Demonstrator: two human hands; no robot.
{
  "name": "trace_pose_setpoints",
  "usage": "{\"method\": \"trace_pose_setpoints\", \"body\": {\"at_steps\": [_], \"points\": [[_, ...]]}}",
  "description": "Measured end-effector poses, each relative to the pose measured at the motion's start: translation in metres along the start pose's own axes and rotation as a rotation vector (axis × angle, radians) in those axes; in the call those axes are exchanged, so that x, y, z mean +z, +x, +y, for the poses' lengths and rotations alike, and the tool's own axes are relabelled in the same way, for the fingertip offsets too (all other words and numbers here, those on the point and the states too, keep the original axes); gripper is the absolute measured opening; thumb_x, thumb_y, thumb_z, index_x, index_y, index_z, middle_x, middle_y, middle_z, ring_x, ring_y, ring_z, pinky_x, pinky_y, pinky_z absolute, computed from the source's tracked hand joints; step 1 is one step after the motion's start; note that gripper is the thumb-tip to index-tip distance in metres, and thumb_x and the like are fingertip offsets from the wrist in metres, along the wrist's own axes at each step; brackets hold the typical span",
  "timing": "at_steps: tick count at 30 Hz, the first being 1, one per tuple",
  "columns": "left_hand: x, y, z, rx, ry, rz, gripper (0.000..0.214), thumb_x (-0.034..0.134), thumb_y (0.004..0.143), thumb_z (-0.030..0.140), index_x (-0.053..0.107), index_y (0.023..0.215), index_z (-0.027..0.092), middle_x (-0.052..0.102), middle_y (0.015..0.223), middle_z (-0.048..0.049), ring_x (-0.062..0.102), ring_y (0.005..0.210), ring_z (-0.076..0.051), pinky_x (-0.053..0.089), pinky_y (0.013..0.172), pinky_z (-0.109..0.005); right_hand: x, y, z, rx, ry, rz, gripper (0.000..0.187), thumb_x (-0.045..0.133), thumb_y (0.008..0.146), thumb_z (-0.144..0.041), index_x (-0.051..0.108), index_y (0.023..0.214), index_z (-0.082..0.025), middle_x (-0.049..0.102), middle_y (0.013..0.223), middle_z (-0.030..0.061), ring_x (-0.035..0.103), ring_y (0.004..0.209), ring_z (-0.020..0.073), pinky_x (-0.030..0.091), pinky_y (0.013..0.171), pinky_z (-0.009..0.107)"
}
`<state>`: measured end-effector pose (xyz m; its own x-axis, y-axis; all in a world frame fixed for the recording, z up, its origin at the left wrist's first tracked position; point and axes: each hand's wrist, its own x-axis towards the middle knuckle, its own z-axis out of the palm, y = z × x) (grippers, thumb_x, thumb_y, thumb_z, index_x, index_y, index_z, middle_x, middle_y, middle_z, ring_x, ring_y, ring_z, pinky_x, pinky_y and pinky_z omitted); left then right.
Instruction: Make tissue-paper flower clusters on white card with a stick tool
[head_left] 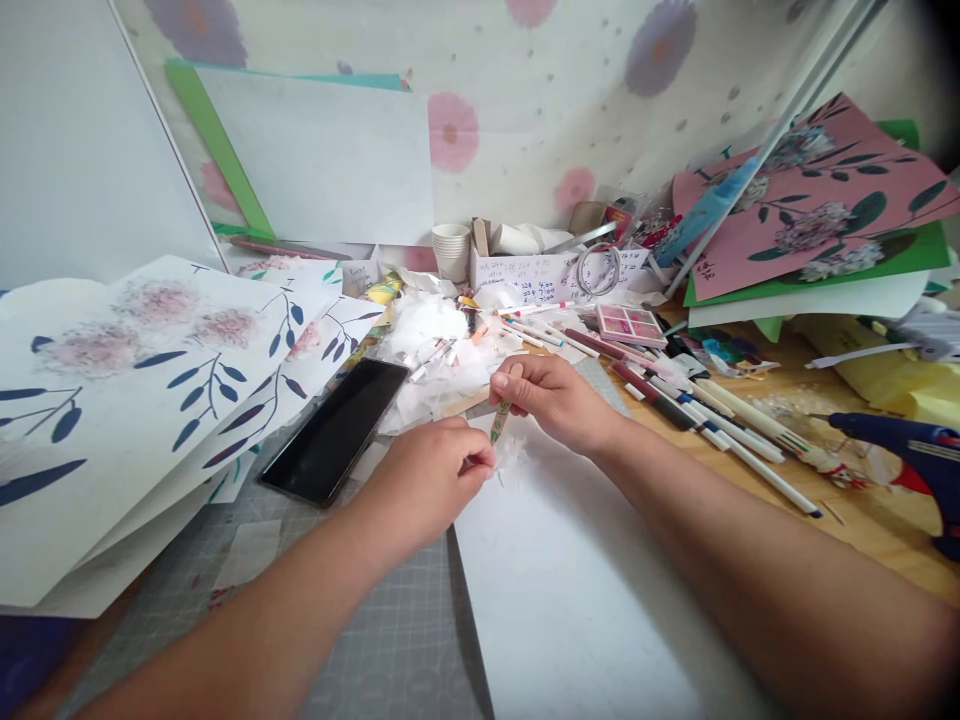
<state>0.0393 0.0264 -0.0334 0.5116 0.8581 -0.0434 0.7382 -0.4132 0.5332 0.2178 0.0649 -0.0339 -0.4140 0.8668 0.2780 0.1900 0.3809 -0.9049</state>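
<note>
In my right hand (551, 395) is a flat wooden craft stick (500, 422) with green marks, pinched between thumb and fingers and slanting down to the left. My left hand (442, 460) is closed just below and left of the stick, fingertips pressed together; whatever they hold is too small to make out. Under both hands lies a large white sheet of paper (570, 590). A small clump of thin white tissue pieces (511, 465) sits near its far end, beside my left fingertips.
A black phone (336, 430) lies left on the grey cutting mat (405, 620). Flower pictures (157, 400) stack at far left. Behind are white tissue scraps (424, 325) and paper cups (451, 250). Several pens (720, 425) and a blue glue gun (900, 440) lie right.
</note>
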Motion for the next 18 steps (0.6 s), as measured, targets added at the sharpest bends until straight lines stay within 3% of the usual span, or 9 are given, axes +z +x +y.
{"method": "trace_pose_setpoints", "body": {"at_steps": [12,18], "points": [[0.008,0.004,-0.001,-0.009,-0.005,0.052,0.014,0.055,0.079,0.016,0.067,0.074,0.021,0.066,0.082,0.0006,0.059,0.073,-0.015,0.041,0.065,-0.026,0.005,-0.001,-0.004,0.130,-0.052,-0.104,0.036,0.051,0.084,-0.046,0.054,0.063,-0.017,0.050,0.060,-0.0024,0.042,0.055,0.0094,0.034,0.055,0.024],[0.009,0.005,-0.003,-0.027,-0.020,0.038,0.012,0.058,0.076,0.015,0.068,0.078,0.021,0.065,0.085,0.0003,0.060,0.073,-0.015,0.045,0.067,-0.027,0.005,-0.001,-0.002,0.144,-0.121,-0.165,0.038,0.049,0.084,-0.049,0.055,0.066,-0.016,0.054,0.063,0.0005,0.049,0.059,0.0121,0.037,0.058,0.025]]}}
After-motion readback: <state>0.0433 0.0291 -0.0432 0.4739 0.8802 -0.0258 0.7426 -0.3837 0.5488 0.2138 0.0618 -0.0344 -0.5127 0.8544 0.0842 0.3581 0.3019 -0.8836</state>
